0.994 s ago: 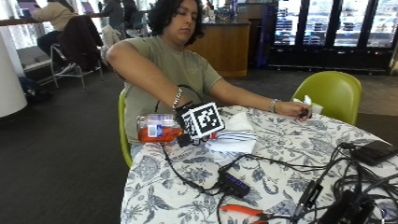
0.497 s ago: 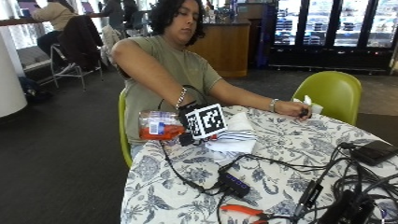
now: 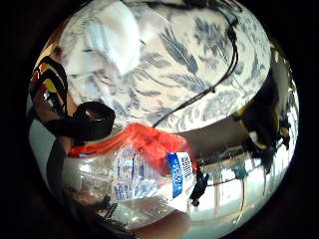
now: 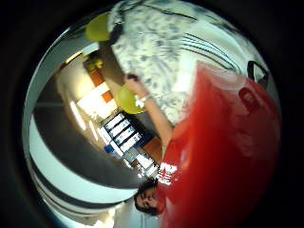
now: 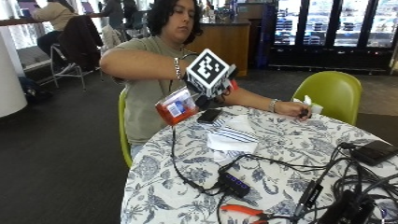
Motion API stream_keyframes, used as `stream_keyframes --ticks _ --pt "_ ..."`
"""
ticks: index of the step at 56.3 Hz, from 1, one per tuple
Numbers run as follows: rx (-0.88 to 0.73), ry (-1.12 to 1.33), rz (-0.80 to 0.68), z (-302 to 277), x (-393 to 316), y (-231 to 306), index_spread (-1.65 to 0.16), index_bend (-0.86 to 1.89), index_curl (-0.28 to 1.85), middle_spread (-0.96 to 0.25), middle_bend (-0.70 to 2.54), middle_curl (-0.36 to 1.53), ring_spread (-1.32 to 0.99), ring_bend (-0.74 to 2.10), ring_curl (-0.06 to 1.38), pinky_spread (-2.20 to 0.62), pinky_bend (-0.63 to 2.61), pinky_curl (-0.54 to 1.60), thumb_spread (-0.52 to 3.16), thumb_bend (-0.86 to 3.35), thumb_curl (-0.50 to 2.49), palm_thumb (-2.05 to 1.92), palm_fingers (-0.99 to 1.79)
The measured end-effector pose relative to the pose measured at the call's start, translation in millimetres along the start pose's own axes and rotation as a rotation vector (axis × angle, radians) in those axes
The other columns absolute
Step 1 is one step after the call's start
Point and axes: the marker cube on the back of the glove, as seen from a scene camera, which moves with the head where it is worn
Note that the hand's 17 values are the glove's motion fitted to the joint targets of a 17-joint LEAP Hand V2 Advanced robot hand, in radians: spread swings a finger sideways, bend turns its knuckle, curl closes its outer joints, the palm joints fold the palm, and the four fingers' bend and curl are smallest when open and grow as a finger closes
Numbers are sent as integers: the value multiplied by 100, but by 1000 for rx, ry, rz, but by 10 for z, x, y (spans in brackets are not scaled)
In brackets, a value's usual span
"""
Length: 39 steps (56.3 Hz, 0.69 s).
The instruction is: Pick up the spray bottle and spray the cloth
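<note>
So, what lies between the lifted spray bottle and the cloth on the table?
Nothing: in the outside view the spray bottle hangs in the hand above the cloth, with only air between.

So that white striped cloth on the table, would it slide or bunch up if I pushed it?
The cloth would probably bunch: it already lies rumpled in soft folds. It looks thin and light, so it may also drag across the patterned tablecloth.

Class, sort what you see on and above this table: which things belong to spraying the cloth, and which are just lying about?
Belong to the job:
clear plastic spray bottle with orange liquid, held up by the gloved right hand
white striped cloth

Just lying about:
black USB hub
orange-handled pliers
black phone
</note>
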Motion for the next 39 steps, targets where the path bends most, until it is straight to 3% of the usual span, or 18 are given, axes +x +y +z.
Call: stream_keyframes --ticks 23,33,39 --pt "300 -379 -675 -412 -1265 208 -21 20 66 -11 57 56 -14 63 48 -21 49 43 51 -2 84 101 132" --pt "341 -556 -876 -76 -1809 -155 -21 20 66 -12 57 56 -13 65 49 -21 48 43 51 -3 84 100 133" --pt "389 -582 -920 211 -2012 -571 -21 20 66 -12 57 56 -13 65 48 -22 48 43 50 -3 84 100 133"
